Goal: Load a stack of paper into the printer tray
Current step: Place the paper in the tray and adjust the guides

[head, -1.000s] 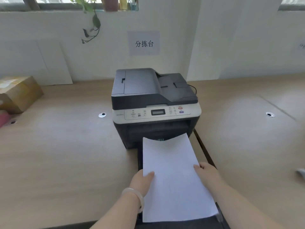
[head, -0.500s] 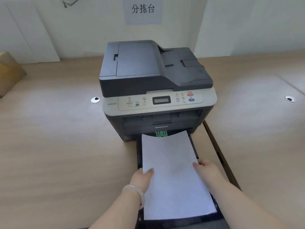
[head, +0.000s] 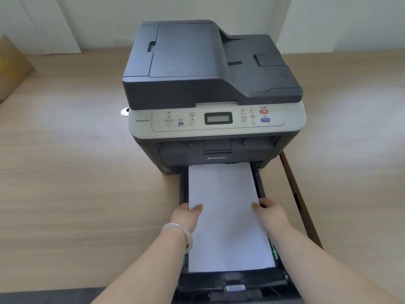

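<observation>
Stack of paper (head: 228,216) lying flat in the pulled-out printer tray (head: 262,189), far edge tucked just under the front of the printer (head: 213,95), near edge short of the tray's front wall. Left hand (head: 186,216) on the stack's left edge, thumb laid over the top sheet, remaining fingers out of sight below or beside the paper. Right hand (head: 270,212) mirrored on the right edge, thumb on top, fingers curled down along the side between paper and tray wall. Both grips loosely closed on the stack; hard to tell whether lifting or merely pressing it down. Pale bangle (head: 182,234) on the left wrist. Green guide tabs peeking out beside the paper's near corners. Printer dark grey above, light control panel with a small display (head: 218,118), a red button (head: 264,111) and a blue button (head: 265,120). All on a light wooden table (head: 65,183); cardboard box (head: 11,64) at the far left edge.
</observation>
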`<state>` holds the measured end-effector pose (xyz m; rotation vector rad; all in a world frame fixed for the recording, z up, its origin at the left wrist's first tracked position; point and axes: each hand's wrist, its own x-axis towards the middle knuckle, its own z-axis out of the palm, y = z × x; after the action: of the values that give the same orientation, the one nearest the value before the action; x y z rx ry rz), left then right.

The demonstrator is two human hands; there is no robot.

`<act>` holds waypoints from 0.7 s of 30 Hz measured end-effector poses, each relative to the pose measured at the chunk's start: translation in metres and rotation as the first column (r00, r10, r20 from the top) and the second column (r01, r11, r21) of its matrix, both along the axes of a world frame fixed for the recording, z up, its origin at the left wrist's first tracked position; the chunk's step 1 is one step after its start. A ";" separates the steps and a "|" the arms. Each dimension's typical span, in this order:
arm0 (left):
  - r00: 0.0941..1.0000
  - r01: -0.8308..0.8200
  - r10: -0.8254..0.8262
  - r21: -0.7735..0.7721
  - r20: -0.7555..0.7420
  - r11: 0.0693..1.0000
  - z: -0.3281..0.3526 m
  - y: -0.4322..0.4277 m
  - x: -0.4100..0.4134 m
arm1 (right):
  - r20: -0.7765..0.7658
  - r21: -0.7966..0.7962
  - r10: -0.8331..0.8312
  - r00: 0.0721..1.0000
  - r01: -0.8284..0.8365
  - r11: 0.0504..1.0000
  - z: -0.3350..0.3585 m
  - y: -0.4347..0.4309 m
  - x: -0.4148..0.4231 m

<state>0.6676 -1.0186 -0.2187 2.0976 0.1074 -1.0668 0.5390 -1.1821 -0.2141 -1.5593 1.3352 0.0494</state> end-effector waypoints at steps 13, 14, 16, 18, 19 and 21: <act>0.953 -0.301 0.295 -0.155 -0.062 0.941 0.008 0.025 -0.012 | -0.021 -0.105 0.187 0.982 -0.188 0.977 0.016 0.002 -0.029; 0.950 -0.312 0.306 -0.161 -0.061 0.936 0.002 0.028 -0.012 | -0.019 -0.111 0.183 0.983 -0.184 0.977 0.016 0.001 -0.033; 0.958 -0.287 0.282 -0.154 -0.050 0.946 0.013 0.034 -0.017 | -0.025 -0.125 0.174 0.984 -0.176 0.976 0.017 -0.002 -0.039; 0.963 -0.271 0.269 -0.156 -0.035 0.950 0.019 0.040 -0.023 | -0.061 -0.145 0.186 0.981 -0.193 0.970 0.016 -0.005 -0.045; 0.965 -0.262 0.261 -0.153 -0.028 0.953 0.020 0.043 -0.027 | -0.077 -0.146 0.191 0.979 -0.200 0.969 0.015 -0.005 -0.048; 0.974 -0.224 0.228 -0.136 0.013 0.965 0.022 0.047 -0.034 | -0.097 -0.138 0.203 0.974 -0.215 0.967 0.011 -0.004 -0.052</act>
<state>0.6336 -0.9712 -0.1971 1.9263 0.2488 -0.8823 0.4868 -1.1859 -0.2031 -1.8380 1.2550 0.1500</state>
